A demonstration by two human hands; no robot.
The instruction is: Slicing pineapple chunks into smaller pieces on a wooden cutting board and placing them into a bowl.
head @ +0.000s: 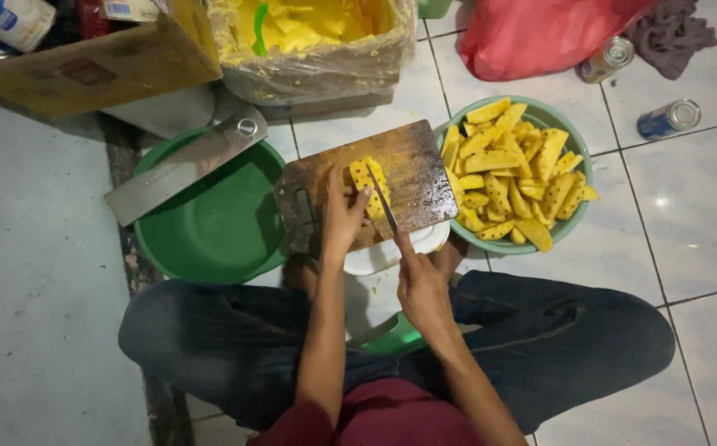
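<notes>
White tiled floor (697, 206), dim light, person sitting cross-legged in dark jeans, seen from above. Wooden cutting board (408, 169) rests over a white container (391, 252) in front of the knees. On the board, a yellow pineapple piece (370, 187), lying near the board's middle. Left hand (340, 221) pressed down on the near end of the pineapple piece, fingers curled over it, holding it steady. Right hand (421, 285) wrapped tight around a knife (385, 205) handle; blade points away from the body and sits along the right edge of the pineapple piece, touching it.

Just right of the board, a light green bowl (577, 149) heaped with cut pineapple strips (511, 177); the board's right corner overlaps its rim. Left of the board, an empty dark green basin (210, 227) with a flat metal cleaver (185, 165) laid across its far rim. Behind the board, a plastic-lined box (317, 49) full of yellow scraps. Cardboard box (86, 62) at top left. Red plastic bag (540, 33) at top right, a grey rag (670, 35) beside it, two cans (668, 118) lying on the tiles well apart from the bowl.
</notes>
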